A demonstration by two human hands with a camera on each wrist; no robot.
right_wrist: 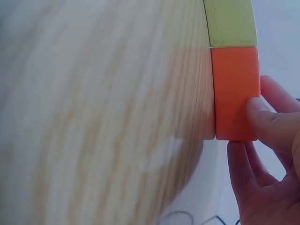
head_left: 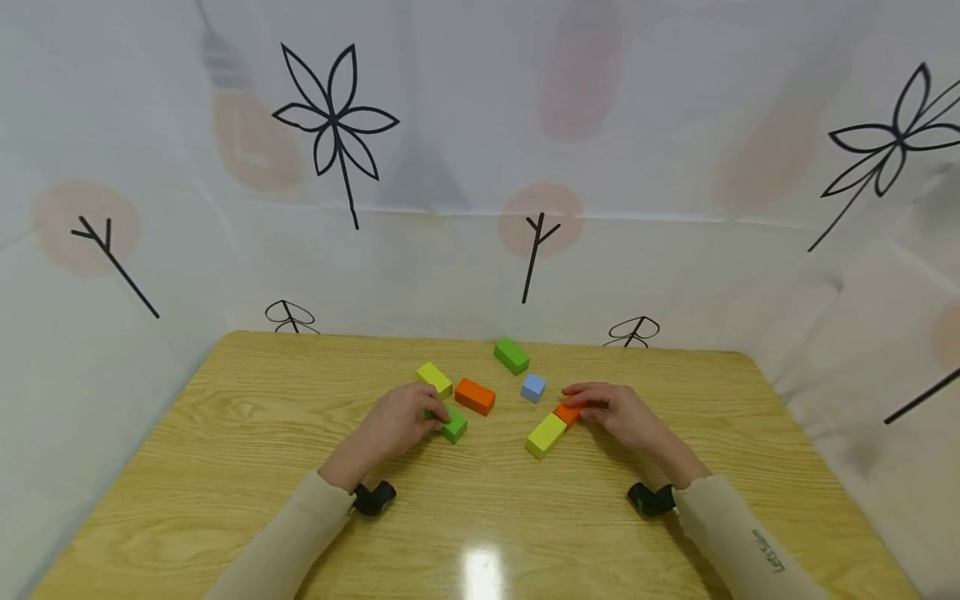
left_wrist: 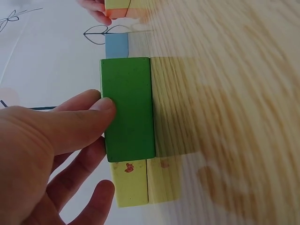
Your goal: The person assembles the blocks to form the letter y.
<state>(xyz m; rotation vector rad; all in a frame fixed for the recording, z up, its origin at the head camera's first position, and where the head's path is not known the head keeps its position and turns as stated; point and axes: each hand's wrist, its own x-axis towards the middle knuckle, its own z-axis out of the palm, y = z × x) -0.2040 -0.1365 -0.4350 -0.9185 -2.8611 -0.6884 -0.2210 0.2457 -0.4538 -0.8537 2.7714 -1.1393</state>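
Both blocks flat, joint kept square

Clamped in the left grip (head_left: 401, 417), left of centre on the desk (head_left: 225, 450): the near green block (head_left: 455, 427). Clamped likewise in the right grip (head_left: 618, 412), to the right: the held orange block (head_left: 568, 414), set end to end with the right yellow block (head_left: 546, 436). Best, by judgement, to hold the orange lightly and adjust along the desk without lifting, keeping that joint tight and straight. With the green, probably wise to stay clear of the left yellow block (head_left: 433, 377) just beyond and the middle orange block (head_left: 476, 397) nearby. Covered by the left grip in the head view: the green's left end. Cut off at the top of the right wrist view: part of the right yellow block. Impossible to tell: firmness of either hold
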